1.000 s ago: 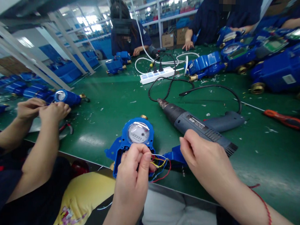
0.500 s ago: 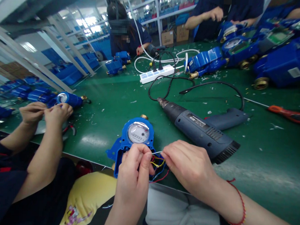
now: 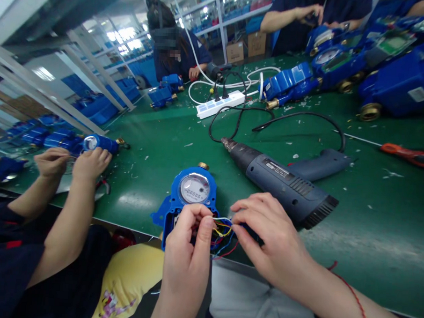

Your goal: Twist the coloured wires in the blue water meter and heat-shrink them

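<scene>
A blue water meter [image 3: 194,188] with a round dial lies at the table's near edge, its lower housing uncovered. White, yellow, blue and red wires [image 3: 223,233] come out of that housing. Over the housing, my left hand [image 3: 190,242] pinches the white wire between thumb and index finger. My right hand [image 3: 272,232] is just to the right, thumb and fingers apart, close to the wire ends. Whether its fingertips touch a wire I cannot tell.
A heat gun [image 3: 278,176] lies right of the meter, beyond my right hand. Behind it are a white power strip [image 3: 221,104], cables and more blue meters [image 3: 401,87]. An orange-handled screwdriver [image 3: 409,155] is far right. A co-worker's hands [image 3: 90,165] work at the left.
My right hand has let go of the white wire's end, and its fingers have spread apart. My left hand keeps its pinch in nearly the same place.
</scene>
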`<act>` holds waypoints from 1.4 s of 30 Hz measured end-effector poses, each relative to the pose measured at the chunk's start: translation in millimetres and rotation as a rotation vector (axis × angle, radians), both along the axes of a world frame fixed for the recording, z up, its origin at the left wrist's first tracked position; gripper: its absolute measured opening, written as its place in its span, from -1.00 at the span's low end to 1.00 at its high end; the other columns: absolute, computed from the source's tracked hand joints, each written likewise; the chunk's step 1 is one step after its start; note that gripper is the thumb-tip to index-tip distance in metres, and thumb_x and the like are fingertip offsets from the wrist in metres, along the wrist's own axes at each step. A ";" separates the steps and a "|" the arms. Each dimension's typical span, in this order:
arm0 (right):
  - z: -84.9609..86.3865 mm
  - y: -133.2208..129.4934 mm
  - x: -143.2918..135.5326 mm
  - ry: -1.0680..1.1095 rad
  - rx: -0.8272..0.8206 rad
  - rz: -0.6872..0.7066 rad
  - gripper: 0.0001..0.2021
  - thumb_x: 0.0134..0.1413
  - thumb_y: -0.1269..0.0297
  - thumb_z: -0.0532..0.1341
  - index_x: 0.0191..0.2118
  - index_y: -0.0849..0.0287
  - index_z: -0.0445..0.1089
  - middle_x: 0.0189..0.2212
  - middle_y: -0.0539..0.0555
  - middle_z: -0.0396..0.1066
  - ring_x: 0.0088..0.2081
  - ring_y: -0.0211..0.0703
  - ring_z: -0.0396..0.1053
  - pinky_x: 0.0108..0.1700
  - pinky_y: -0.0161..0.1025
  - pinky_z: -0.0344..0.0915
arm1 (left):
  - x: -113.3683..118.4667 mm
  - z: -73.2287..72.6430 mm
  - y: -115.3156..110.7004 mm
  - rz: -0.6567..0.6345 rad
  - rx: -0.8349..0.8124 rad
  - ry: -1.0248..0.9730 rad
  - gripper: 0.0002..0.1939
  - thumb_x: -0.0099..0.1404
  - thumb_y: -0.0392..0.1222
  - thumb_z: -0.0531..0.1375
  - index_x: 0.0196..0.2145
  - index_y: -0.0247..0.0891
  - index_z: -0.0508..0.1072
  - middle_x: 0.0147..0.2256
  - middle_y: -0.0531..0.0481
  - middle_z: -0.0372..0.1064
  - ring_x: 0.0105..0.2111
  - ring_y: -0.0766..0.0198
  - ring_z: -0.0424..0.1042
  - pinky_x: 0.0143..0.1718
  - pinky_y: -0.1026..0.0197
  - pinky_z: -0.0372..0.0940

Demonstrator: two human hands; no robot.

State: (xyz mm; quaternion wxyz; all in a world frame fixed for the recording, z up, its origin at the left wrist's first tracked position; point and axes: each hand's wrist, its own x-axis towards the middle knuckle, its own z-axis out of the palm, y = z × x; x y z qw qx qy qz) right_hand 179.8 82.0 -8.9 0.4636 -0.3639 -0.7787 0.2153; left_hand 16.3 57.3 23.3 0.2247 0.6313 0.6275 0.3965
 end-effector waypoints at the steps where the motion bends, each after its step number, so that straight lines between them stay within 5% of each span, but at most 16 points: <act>1: -2.7 -0.1 -1.9 0.011 0.004 0.011 -0.92 0.22 0.53 0.15 -0.25 0.22 0.31 -0.22 0.06 0.38 -0.16 -0.10 0.19 -0.10 -0.09 0.17 | 0.2 0.3 0.6 -0.026 0.021 0.041 -0.95 0.35 -0.20 0.13 -0.28 -0.16 0.38 -0.39 0.10 0.40 -0.38 0.35 0.42 -0.36 0.34 0.31; 5: -10.4 1.2 -6.7 0.076 0.027 0.019 -0.91 0.24 0.56 0.13 -0.24 0.25 0.29 -0.27 0.06 0.38 -0.19 -0.12 0.20 -0.15 -0.11 0.17 | 2.2 0.1 4.1 -0.128 0.070 0.172 -0.91 0.18 -0.28 0.31 -0.34 -0.15 0.48 -0.33 0.09 0.43 -0.28 0.31 0.44 -0.23 0.33 0.31; 17: -7.8 3.3 -5.4 0.085 -0.125 0.067 -0.88 0.28 0.52 0.08 -0.28 0.21 0.28 -0.29 0.07 0.36 -0.19 -0.09 0.19 -0.15 -0.11 0.13 | 6.6 -0.4 6.7 -0.113 0.159 0.255 -0.84 0.23 -0.40 0.23 -0.43 -0.17 0.45 -0.39 0.12 0.45 -0.34 0.30 0.44 -0.27 0.30 0.27; 26: -7.9 2.7 -3.4 0.151 -0.200 0.078 -0.88 0.28 0.51 0.09 -0.29 0.20 0.27 -0.28 0.06 0.35 -0.20 -0.11 0.20 -0.16 -0.14 0.13 | 0.2 -3.9 2.7 0.061 0.198 0.173 -0.82 0.31 -0.37 0.15 -0.43 -0.18 0.38 -0.41 0.11 0.34 -0.36 0.32 0.34 -0.31 0.34 0.24; 34: -9.4 3.6 -3.2 0.140 -0.191 0.071 -0.89 0.28 0.49 0.10 -0.30 0.22 0.29 -0.30 0.05 0.34 -0.22 -0.12 0.19 -0.17 -0.13 0.12 | 2.8 6.7 4.4 -0.094 0.071 0.124 -0.88 0.16 -0.32 0.32 -0.34 -0.14 0.52 -0.34 0.11 0.50 -0.31 0.28 0.46 -0.25 0.32 0.33; 42: -9.2 0.3 -3.1 0.146 -0.193 0.070 -0.88 0.29 0.48 0.08 -0.29 0.20 0.29 -0.30 0.06 0.36 -0.22 -0.13 0.21 -0.16 -0.13 0.12 | 5.5 2.6 5.9 -0.115 0.100 0.163 -0.85 0.26 -0.39 0.21 -0.40 -0.17 0.47 -0.38 0.11 0.47 -0.34 0.33 0.45 -0.26 0.34 0.32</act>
